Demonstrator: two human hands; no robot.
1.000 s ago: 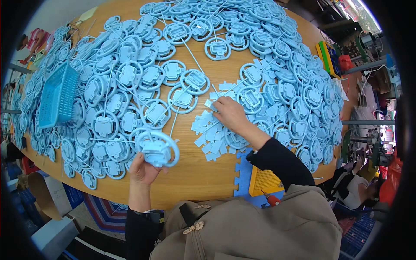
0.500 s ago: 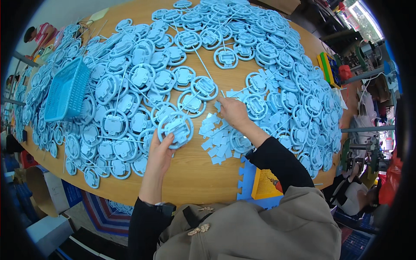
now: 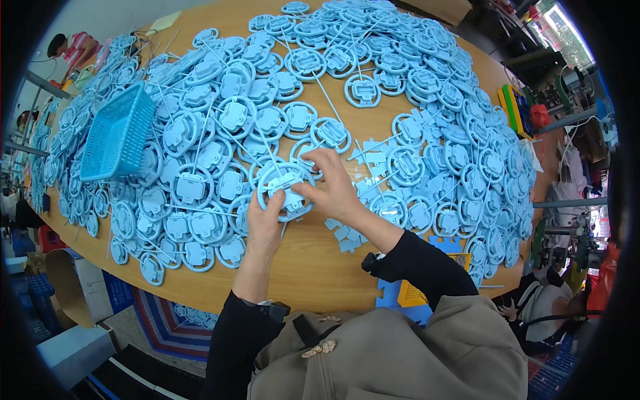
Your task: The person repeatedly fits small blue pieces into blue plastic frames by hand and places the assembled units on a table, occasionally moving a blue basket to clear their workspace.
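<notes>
While the left hand (image 3: 264, 225) grips a light-blue ring part (image 3: 283, 179) by its near edge, thumb pressed on top and the other fingers mostly hidden beneath, the right hand (image 3: 333, 192) arches over the same piece from the right. Its fingers are bent and partly spread, the thumb reaching toward the middle block and the others toward the far rim; whether they pinch something small cannot be told. The ring part is in front of the person, raised above the wooden surface (image 3: 313, 270), at the near edge of a left-hand heap of similar rings (image 3: 193, 188). Small flat plates (image 3: 349, 237) are scattered just right of the hands, beside a right-hand heap of rings (image 3: 490, 163). Thin rods (image 3: 328, 100) stick out among the pieces. A blue mesh basket (image 3: 119, 137) sits tilted on the left heap. Close to the person's right sleeve (image 3: 427, 267), a yellow tray (image 3: 411, 295), partly covered, rests on a blue mat (image 3: 389, 293).
</notes>
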